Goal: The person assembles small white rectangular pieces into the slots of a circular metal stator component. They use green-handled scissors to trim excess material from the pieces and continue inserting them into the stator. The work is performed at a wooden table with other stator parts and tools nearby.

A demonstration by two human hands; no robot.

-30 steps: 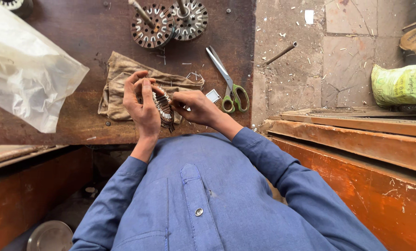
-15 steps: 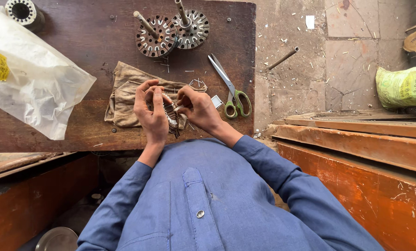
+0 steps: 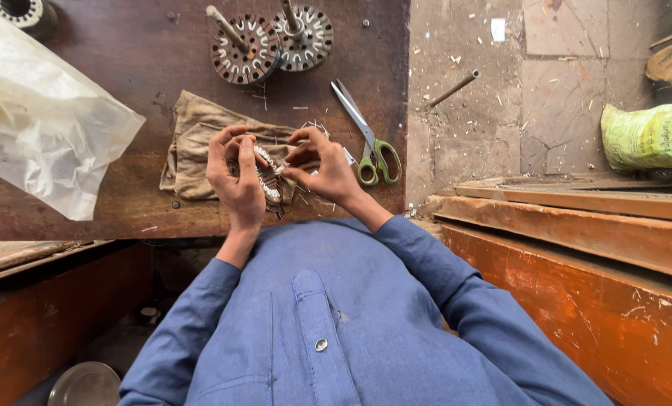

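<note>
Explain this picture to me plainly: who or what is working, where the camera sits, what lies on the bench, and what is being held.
There is no machine here: a person in a blue shirt works with bare hands. The single camera sits on their head and looks down. The left hand and right hand together hold a small slotted metal ring above a tan cloth on a dark wooden bench. Also on the bench: green-handled scissors, two slotted metal discs with shafts, and a clear plastic bag. A green sack lies on the floor.

Dark wooden table (image 3: 125,75), tan cloth (image 3: 193,143), green-handled scissors (image 3: 370,143), plastic bag (image 3: 50,128), two slotted metal discs (image 3: 268,45)
</note>
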